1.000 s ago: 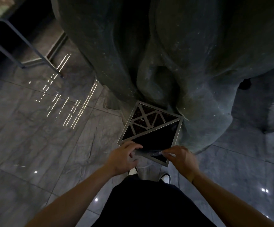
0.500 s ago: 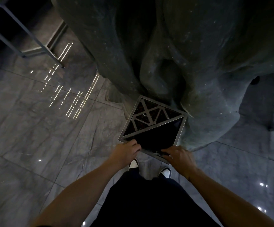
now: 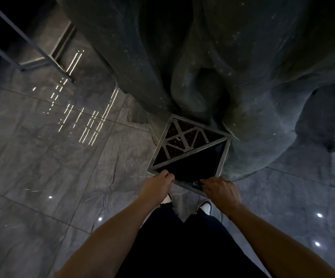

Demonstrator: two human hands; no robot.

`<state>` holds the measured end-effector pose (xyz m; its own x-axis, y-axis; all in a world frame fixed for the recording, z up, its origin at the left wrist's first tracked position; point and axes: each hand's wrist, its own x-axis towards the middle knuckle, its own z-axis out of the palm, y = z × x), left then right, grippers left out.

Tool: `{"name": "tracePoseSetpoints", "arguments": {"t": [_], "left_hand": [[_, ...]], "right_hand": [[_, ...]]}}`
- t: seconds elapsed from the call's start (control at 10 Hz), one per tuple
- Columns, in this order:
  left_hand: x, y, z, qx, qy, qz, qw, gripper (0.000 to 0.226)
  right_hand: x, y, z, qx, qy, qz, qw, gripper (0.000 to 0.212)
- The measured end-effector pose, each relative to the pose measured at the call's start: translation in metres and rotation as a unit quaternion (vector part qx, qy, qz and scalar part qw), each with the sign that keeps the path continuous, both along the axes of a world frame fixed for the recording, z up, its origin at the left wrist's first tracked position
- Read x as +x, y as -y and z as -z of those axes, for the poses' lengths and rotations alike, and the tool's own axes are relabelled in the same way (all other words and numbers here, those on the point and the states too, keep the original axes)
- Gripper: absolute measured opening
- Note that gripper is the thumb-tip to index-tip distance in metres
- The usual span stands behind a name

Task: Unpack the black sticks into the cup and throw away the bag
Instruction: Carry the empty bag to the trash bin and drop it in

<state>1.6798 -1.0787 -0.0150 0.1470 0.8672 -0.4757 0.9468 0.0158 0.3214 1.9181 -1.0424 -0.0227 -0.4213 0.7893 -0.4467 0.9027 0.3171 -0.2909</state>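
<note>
Fingers [image 3: 207,182] of both hands at bin [image 3: 221,161] rim; bag unclear.

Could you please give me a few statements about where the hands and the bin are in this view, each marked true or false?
1. Both hands are at the near edge of the square metal bin. True: the left hand and right hand sit over its near rim.
2. The bin's top is split diagonally, with a patterned grille on the far half and a dark opening on the near half. True.
3. The bin stands in the middle of the open floor. False: it stands right against the base of a large dark rock-like sculpture.
4. A cup of black sticks stands beside the bin. False: no cup is in view.
5. The floor is carpeted. False: it is glossy stone tile reflecting lights.
</note>
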Motion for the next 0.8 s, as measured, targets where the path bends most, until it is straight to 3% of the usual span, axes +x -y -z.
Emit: {"name": "tracePoseSetpoints", "arguments": {"t": [0.3,0.5,0.8], "left_hand": [[-0.005,0.002,0.011,0.000,0.019,0.001,1.000,0.026],[-0.014,0.000,0.015,-0.045,0.050,-0.032,0.997,0.040],[-0.025,0.003,0.014,-0.071,0.070,-0.047,0.994,0.035]], "right_hand": [[-0.006,0.011,0.003,-0.043,0.035,0.011,0.998,0.047],[-0.009,0.015,0.002,-0.057,0.034,0.029,0.997,0.047],[-0.014,0.022,-0.005,-0.065,0.042,0.053,0.996,0.045]]}}
